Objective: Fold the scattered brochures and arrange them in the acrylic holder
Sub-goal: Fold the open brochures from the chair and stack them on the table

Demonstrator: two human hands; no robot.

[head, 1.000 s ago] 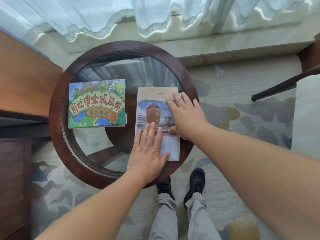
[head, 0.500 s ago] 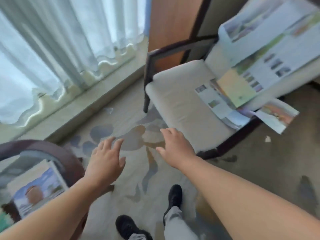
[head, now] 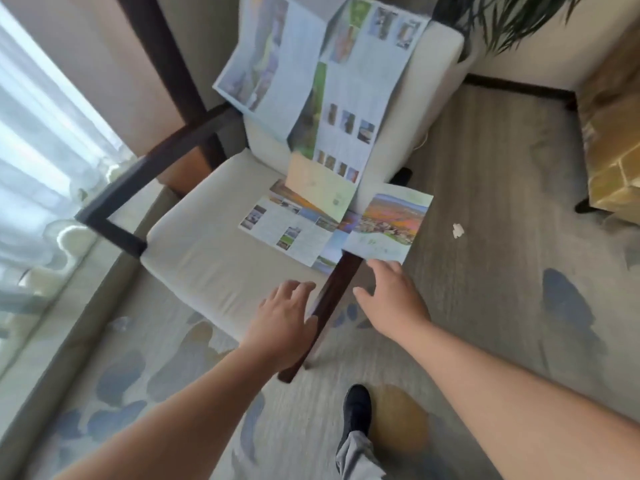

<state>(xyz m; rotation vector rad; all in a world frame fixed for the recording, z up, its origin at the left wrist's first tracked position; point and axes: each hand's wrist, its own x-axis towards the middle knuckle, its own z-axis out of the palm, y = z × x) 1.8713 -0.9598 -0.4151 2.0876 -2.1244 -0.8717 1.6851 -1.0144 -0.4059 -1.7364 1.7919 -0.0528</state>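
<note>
unfolded brochures (head: 311, 98) draped over chair (overlapping), one (head: 388, 226) overhanging seat edge

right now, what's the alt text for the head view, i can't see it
The left hand and right hand, both open and empty, stretch toward unfolded brochures on the seat of a cream armchair. One overhanging brochure lies just beyond the right hand; a larger sheet drapes down the backrest.

Head-worn view, down onto armchair (head: 221, 258)
</note>
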